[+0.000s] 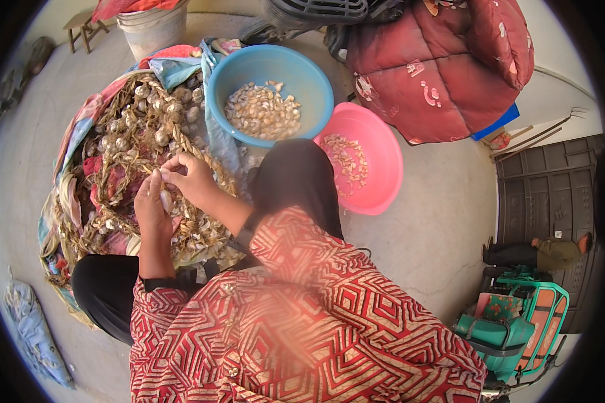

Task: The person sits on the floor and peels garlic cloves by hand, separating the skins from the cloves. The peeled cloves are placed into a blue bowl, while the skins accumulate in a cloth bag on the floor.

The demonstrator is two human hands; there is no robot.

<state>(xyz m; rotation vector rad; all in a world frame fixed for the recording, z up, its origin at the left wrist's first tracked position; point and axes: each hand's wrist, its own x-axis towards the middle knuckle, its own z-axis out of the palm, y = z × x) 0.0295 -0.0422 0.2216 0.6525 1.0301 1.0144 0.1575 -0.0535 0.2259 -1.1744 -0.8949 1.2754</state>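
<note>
My left hand [154, 206] holds a pale garlic piece [166, 200] against its palm, above a heap of braided dried garlic [126, 136] on a spread cloth. My right hand [189, 179] meets it at the fingertips, thumb and forefinger pinched together; what small bit lies between the tips is too small to tell. Beyond my right hand stands a blue plastic basin [327, 95] with many garlic cloves [264, 111] in it. A pink plastic basin [390, 166], beside my right knee, holds more cloves [348, 163]. Loose papery skins lie on the near part of the heap.
A white bucket [154, 30] and a small wooden stool [83, 27] stand at the far left. A red quilted cover [433, 75] lies over something at the upper right. At the right, a person [549, 253] stands by a green vehicle [514, 322]. Blue cloth [35, 332] lies lower left.
</note>
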